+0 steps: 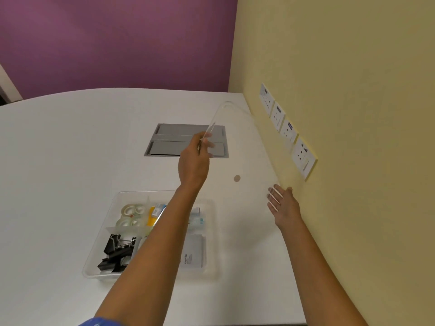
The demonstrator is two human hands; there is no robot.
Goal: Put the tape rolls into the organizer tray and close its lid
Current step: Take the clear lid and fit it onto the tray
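Several clear tape rolls (130, 215) lie in the back-left compartment of the clear organizer tray (94, 262) on the white table. The transparent lid (247, 147) is off the tray, held tilted in the air to the tray's back right, near the yellow wall. My left hand (195, 161) pinches the lid's left edge, and its forearm crosses over the tray. My right hand (283, 205) holds the lid's near right corner, with the fingers showing through the plastic and the thumb on the other side.
The tray also holds black binder clips (115, 252), a yellow item (153, 216) and a grey Camlin box (191, 252). A grey cable hatch (171, 140) is set into the table behind. Wall sockets (303, 158) line the yellow wall on the right.
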